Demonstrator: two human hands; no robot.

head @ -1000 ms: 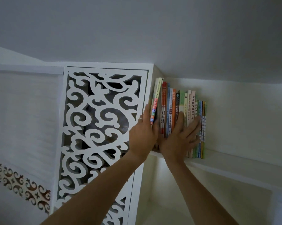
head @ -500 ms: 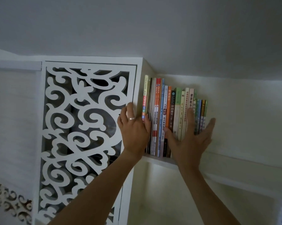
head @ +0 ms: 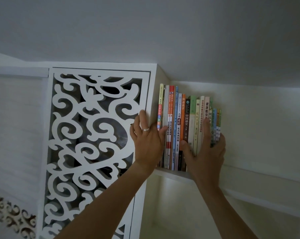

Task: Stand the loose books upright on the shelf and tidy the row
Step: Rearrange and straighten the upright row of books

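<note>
Squaring up the row of books on the high shelf, all upright and packed against the left side panel.

I have my left hand flat with fingers straight, resting across the panel edge and the first spines; my right hand spreads open over the spines, fingers wrapping the thin books at the row's right end, clamping nothing. My worry is that end: nothing braces it, so those slim books could lean or slide down the moment I let go. Pushing spines unevenly could also leave the row ragged.
</note>
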